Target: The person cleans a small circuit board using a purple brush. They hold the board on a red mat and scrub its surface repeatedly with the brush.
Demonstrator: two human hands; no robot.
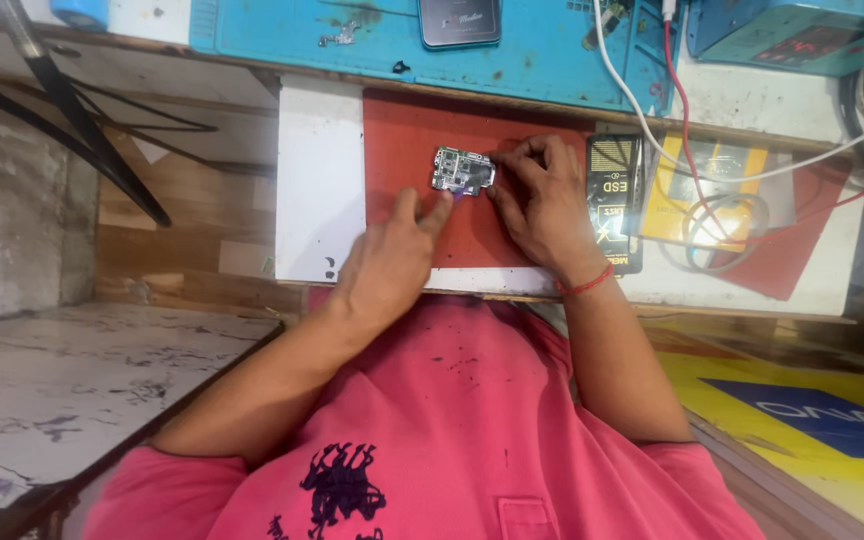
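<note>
Head view: left hand point(389, 262) touches a small green circuit board point(462, 170) on the red rubber mat point(407, 130) with one extended finger. Right hand point(544, 200), just right, pinches the board's edge with bent fingertips.

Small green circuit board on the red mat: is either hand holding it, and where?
The small green circuit board is pinned by the right hand at its right edge; the left hand fingertip touches its lower edge.

I'm looking at an electronics repair workshop: a circuit board point(462, 171) on a red mat point(422, 130), a blue work mat point(542, 50), loose cables point(712, 190), and a bench power unit point(802, 35).
</note>
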